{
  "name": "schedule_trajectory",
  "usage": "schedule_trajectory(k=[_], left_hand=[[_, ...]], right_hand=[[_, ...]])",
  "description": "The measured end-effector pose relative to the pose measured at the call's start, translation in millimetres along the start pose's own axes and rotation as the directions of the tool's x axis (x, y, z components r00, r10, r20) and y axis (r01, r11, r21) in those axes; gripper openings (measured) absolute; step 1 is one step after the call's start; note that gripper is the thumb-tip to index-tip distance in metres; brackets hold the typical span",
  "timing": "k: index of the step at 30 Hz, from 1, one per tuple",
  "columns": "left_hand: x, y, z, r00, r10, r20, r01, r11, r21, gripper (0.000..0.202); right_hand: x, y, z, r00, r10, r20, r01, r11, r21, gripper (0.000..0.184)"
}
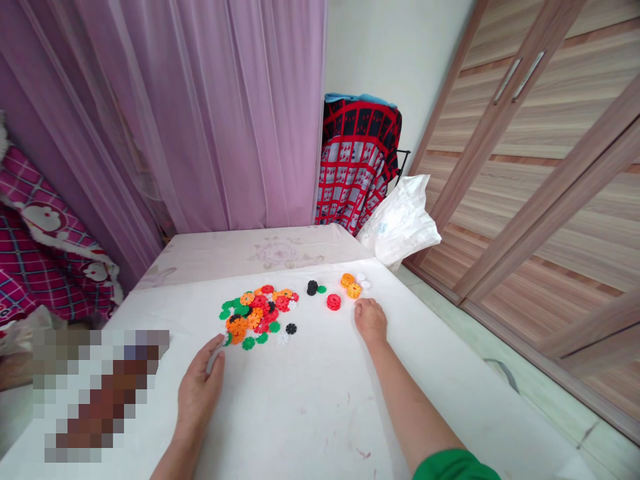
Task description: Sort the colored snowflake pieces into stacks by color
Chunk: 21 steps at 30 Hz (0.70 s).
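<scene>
A mixed pile of flower-shaped plastic discs [256, 313] in orange, red, green, black and white lies on the white-covered table. At the pile's near left edge is my left hand [200, 383], its thumb and fingers apart and its index fingertip at a white disc [227, 338]. My right hand [371, 321] is closed, knuckles up, just in front of an orange stack of discs [354, 291]; whatever its fingers hold is hidden. Close by stand a red stack [334, 302], a second orange stack [347, 280], a black stack [313, 287] and white discs [364, 282]. One green disc [321, 289] lies beside the black stack.
A white plastic bag [400, 223] hangs at the table's far right corner. Behind the table are a purple curtain [225, 120] and a red checked cloth [355, 160]. A wooden wardrobe [540, 147] stands on the right. A pixelated patch covers the lower left.
</scene>
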<state>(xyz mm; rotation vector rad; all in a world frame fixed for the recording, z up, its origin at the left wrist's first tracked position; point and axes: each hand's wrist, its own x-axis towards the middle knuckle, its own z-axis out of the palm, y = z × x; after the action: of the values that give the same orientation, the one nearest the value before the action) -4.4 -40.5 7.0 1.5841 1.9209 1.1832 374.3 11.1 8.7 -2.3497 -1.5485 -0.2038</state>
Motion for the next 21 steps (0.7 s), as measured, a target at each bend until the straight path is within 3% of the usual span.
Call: schedule_trajectory(k=[6,14,21], left_hand=[[-0.7,-4.4,4.0,0.999,0.043,0.01,-0.042,0.998,-0.046,0.045],[-3.2,1.5,3.3,0.997,0.071,-0.017,-0.072,0.995,-0.068,0.04],[-2.7,-0.1,8.2,0.997,0.08,-0.009,-0.081,0.995,-0.058,0.037]], right_hand=[[-35.2,-7.0,4.4,0.987,-0.15,-0.062,0.158,0.977,0.145,0.025],[-84.6,-48.3,-4.8,0.928,-0.372,-0.041,0.369,0.891,0.266,0.022],[-92.6,-72.8,-6.4,0.921,-0.388,-0.02,0.38,0.889,0.257,0.02]])
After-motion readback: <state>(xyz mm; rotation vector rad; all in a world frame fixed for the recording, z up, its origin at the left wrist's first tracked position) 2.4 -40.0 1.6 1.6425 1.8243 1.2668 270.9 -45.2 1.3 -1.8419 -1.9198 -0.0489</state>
